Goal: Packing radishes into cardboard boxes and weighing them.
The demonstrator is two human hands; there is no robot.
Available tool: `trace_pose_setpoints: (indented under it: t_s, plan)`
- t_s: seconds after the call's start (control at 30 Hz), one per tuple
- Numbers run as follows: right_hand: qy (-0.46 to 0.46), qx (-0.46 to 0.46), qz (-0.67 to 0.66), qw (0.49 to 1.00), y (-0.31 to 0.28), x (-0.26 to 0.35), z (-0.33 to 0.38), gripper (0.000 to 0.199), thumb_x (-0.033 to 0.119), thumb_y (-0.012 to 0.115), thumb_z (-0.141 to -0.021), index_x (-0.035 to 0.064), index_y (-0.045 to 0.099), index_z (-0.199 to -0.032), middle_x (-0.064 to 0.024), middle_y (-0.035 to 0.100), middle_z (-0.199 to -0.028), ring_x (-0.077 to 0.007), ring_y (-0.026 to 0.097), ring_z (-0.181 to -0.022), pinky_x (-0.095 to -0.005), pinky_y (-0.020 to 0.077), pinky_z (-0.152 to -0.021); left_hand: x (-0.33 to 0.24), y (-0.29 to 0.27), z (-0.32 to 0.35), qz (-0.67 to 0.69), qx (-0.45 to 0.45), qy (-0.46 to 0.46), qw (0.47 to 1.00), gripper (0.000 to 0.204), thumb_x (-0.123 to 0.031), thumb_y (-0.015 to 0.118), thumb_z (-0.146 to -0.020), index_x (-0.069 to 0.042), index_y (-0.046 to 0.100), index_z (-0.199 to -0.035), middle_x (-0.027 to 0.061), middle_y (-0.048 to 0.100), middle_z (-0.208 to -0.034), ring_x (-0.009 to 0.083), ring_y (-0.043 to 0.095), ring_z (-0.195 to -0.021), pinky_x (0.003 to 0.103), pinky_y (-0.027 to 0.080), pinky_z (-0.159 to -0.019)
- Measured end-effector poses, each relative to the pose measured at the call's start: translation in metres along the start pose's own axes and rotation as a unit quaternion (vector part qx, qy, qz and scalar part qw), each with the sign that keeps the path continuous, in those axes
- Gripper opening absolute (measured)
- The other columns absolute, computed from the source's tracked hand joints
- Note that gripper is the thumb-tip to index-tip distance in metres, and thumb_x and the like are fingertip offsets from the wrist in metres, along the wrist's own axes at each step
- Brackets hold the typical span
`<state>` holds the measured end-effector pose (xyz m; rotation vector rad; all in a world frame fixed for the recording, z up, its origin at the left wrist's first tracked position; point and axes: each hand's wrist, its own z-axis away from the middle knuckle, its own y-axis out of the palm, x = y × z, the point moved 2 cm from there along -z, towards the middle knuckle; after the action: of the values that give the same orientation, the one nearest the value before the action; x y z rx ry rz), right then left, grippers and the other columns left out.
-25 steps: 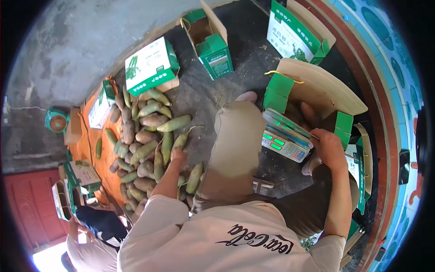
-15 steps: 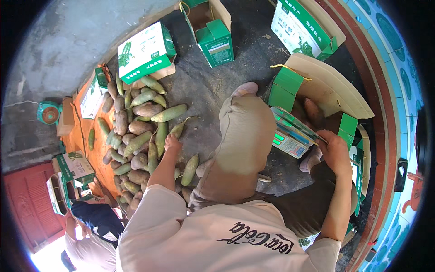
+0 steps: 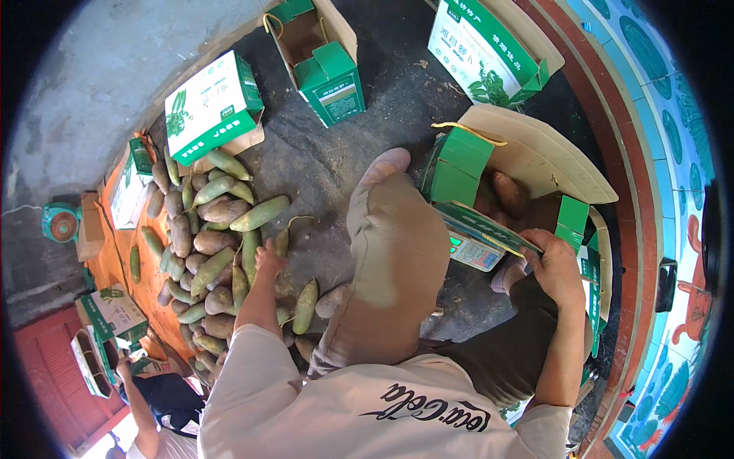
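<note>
My left hand [image 3: 270,260] is closed on the lower end of a green radish [image 3: 282,243] with a thin curling tail, at the right edge of a heap of radishes [image 3: 216,245], some green and some caked in soil. My right hand [image 3: 556,268] grips the near flap [image 3: 485,226] of an open green cardboard box [image 3: 459,164]; some fingers are hidden behind the flap. Inside the box lie soil-covered radishes [image 3: 508,191], partly in shadow. A scale [image 3: 475,254] with a lit green display shows below the flap, which hides part of it.
A closed white and green box [image 3: 214,107] stands beyond the heap. Farther off are an open box [image 3: 332,80] and another [image 3: 489,57] at the upper right. My bent leg [image 3: 401,268] lies between heap and scale. Another person [image 3: 157,405] handles boxes at lower left.
The view has shifted, so most things appear farther left and lower. The flap under my right hand covers more of the scale's display. The other person's arm has come up toward the boxes.
</note>
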<state>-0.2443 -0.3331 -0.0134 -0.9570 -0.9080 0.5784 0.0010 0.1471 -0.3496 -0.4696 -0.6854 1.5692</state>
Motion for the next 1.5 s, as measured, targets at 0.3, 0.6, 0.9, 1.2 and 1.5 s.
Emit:
trace_pose_setpoints:
  t_s: [0.3,0.6,0.9,1.2,1.5]
  plan:
    - [-0.014,0.012,0.001,1.000,-0.001,0.004,-0.008,0.020,0.010,0.063,-0.078,0.0051,0.063,-0.097,-0.0127,0.064,-0.093,-0.0322,0.060,-0.089,-0.0395,0.0471,-0.077,-0.010,0.048,-0.004,-0.101,-0.086,0.041,0.990,0.050,-0.019,0.059,-0.081,-0.017,0.039,-0.127,0.0134,0.046,-0.127,0.0306,0.048,-0.117,0.038,0.044,-0.093]
    - [-0.021,0.004,0.003,1.000,-0.002,0.001,-0.005,0.019,0.013,0.062,-0.079,0.0055,0.062,-0.096,-0.0137,0.063,-0.091,-0.0332,0.060,-0.087,-0.0411,0.0469,-0.076,-0.049,0.062,0.019,-0.183,-0.013,0.093,0.979,0.047,-0.021,0.061,-0.080,-0.013,0.040,-0.121,0.0134,0.050,-0.124,0.0308,0.051,-0.115,0.038,0.047,-0.089]
    - [-0.069,-0.010,0.064,0.996,0.009,-0.007,0.005,0.015,0.014,0.062,-0.078,0.0061,0.063,-0.091,-0.0117,0.062,-0.084,-0.0310,0.060,-0.082,-0.0402,0.0479,-0.072,-0.038,0.011,0.042,-0.063,-0.114,0.190,0.973,0.053,-0.021,0.072,-0.070,-0.008,0.043,-0.112,0.0149,0.050,-0.113,0.0357,0.055,-0.103,0.042,0.047,-0.085]
    - [-0.107,0.017,0.138,0.985,0.023,-0.008,0.018,0.012,0.010,0.054,-0.079,0.0070,0.062,-0.087,-0.0124,0.065,-0.082,-0.0278,0.064,-0.082,-0.0387,0.0510,-0.070,-0.092,-0.146,0.130,0.363,-0.372,0.413,0.748,0.063,-0.007,0.074,-0.071,0.002,0.041,-0.123,0.0173,0.050,-0.112,0.0289,0.051,-0.101,0.037,0.042,-0.091]
    - [-0.116,-0.009,0.141,0.983,0.028,-0.012,0.017,0.016,0.009,0.051,-0.080,0.0054,0.065,-0.086,-0.0131,0.067,-0.085,-0.0284,0.065,-0.082,-0.0393,0.0519,-0.068,-0.215,-0.227,0.358,0.437,-0.269,0.637,0.575,0.056,0.006,0.065,-0.076,-0.002,0.039,-0.125,0.0091,0.050,-0.117,0.0178,0.049,-0.110,0.033,0.038,-0.097]
